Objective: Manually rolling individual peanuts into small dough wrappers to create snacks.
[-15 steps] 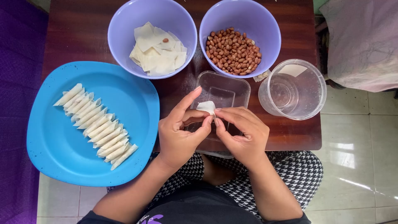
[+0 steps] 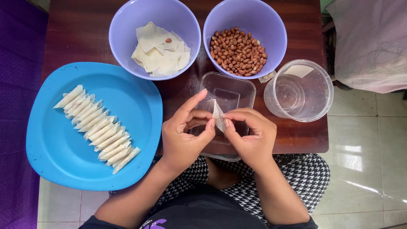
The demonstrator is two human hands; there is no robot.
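Wooden table [image 2: 85,34] — two purple bowls [image 2: 154,36], one wrapper [image 2: 218,115] between two hands [image 2: 184,138].

glossy blue plastic plate [image 2: 140,140], dark polished wooden table [image 2: 80,34]

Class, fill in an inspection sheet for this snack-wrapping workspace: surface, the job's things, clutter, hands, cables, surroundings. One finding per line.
Surface: dark wooden table, small and crowded nearly edge to edge.
Job's things: pale wrapper piece pinched between both hands above a clear rectangular container; blue plate with a row of rolled wrappers; purple bowl of cut wrappers; purple bowl of peanuts.
Clutter: clear round tub overhanging the table's right edge; one peanut lying on the wrapper stack.
Hands: left hand and right hand, bare, fingertips meeting on the wrapper.
Cables: nothing seen.
Surroundings: tiled floor, purple fabric at left, pinkish cloth at right.
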